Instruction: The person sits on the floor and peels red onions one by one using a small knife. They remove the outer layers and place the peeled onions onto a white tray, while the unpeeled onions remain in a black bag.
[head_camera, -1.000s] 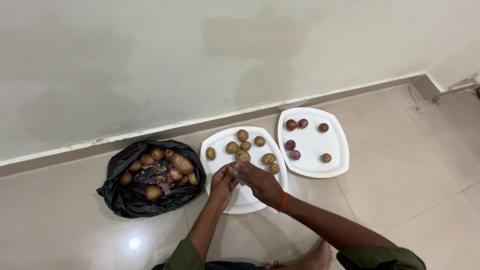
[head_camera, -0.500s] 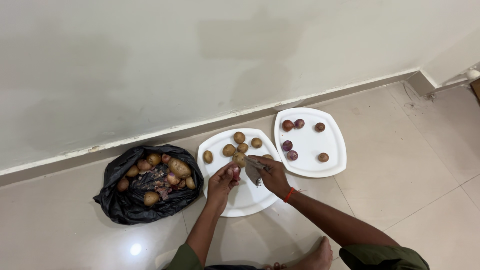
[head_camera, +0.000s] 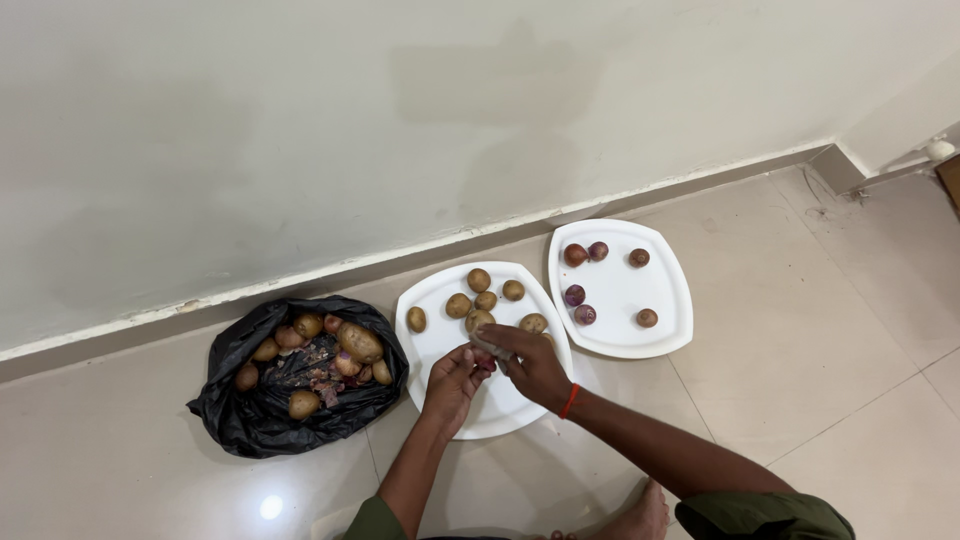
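While both hands meet over near white plate (head_camera: 430, 300), left hand (head_camera: 452, 378) pinches small reddish onion (head_camera: 484, 358), right hand (head_camera: 532, 362) fingers grip papery peel (head_camera: 490, 343) just above. Potatoes (head_camera: 480, 280) sit beyond.

A home floor: pale tiles (head_camera: 820, 330), skirting (head_camera: 300, 275), plates (head_camera: 660, 300) of vegetables, black bag (head_camera: 240, 420).

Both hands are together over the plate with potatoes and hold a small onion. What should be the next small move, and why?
Probably pull the loose skin clear of the onion. The right hand pinches a greyish flap of skin at its top while the left hand grips it from below, over the near plate. The far plate holds only onions, so it likely goes there afterwards.
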